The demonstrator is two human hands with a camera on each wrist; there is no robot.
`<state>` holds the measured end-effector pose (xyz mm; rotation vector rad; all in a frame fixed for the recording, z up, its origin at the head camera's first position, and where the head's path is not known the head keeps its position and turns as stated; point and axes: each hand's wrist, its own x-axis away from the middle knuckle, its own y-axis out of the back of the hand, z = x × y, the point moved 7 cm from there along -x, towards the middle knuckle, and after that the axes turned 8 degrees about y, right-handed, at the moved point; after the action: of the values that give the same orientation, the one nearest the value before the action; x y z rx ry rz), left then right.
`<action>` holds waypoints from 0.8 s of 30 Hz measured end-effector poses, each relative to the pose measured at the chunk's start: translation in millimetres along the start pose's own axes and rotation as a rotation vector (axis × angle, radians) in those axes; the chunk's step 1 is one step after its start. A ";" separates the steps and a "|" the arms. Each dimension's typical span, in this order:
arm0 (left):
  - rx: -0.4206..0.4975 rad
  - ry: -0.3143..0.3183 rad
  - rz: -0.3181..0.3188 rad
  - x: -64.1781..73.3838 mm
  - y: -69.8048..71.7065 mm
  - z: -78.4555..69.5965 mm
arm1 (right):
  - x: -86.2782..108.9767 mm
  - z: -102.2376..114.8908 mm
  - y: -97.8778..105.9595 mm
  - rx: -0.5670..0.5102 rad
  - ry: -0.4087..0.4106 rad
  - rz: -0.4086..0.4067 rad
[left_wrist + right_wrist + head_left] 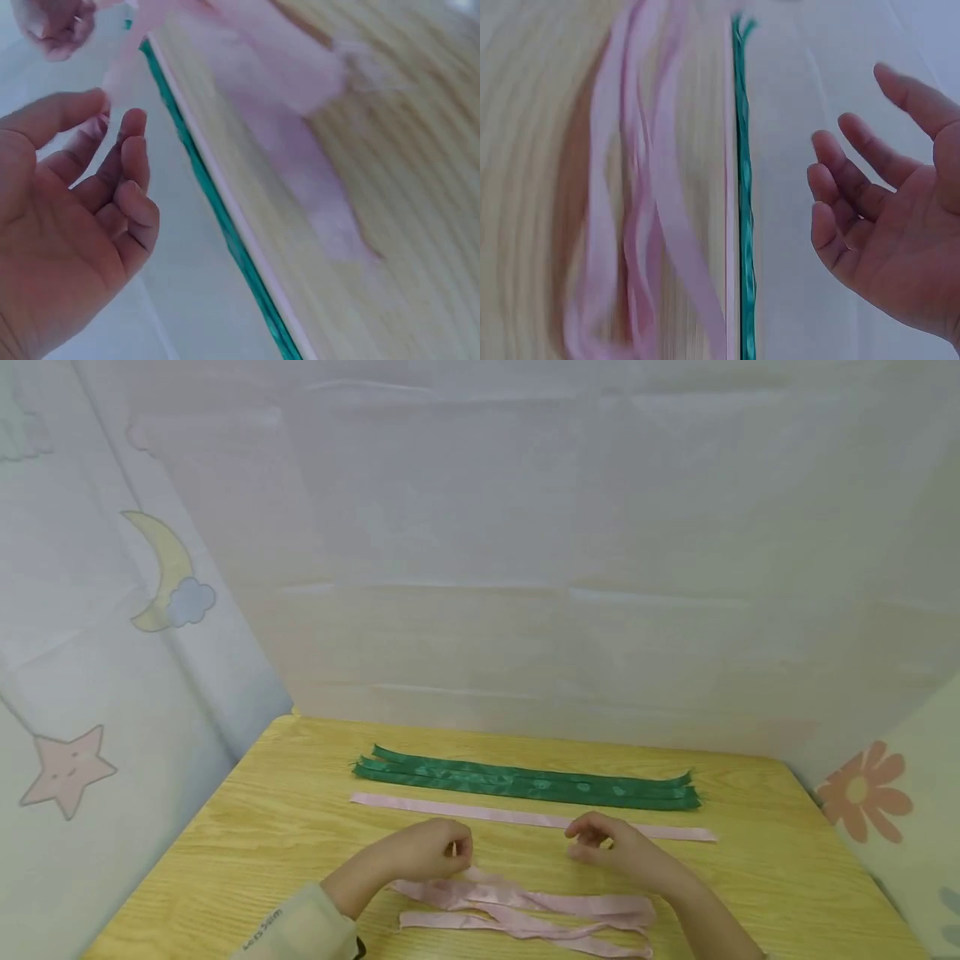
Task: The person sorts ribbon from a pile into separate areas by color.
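My left hand (429, 850) pinches the end of a pink ribbon between thumb and index finger; the ribbon (116, 71) runs up from the fingertips in the left wrist view. Below it, a loose heap of pink ribbons (592, 906) lies crossed and twisted near the table's front. Over the heap's right side hovers my right hand (618, 853), holding nothing, its fingers loosely bent and thumb apart in the right wrist view. Behind both hands one pink ribbon (480, 812) lies straight across the table, partly covered by the right hand in the head view.
Several green ribbons (517, 782) lie side by side behind the straight pink one, their ends frayed. The wooden table (247, 827) meets a pale patterned cloth (465, 635) at the back, with more cloth at both sides.
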<state>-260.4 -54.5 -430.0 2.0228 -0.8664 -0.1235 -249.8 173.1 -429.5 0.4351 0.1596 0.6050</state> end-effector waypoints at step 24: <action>0.211 -0.028 -0.035 -6.5 6.8 -25.8 | -33.9 38.8 -64.0 0.091 0.098 0.086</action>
<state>-258.6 -34.7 -411.1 2.2379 -0.8929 -0.0833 -233.9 92.8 -422.1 0.5027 0.2636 0.7058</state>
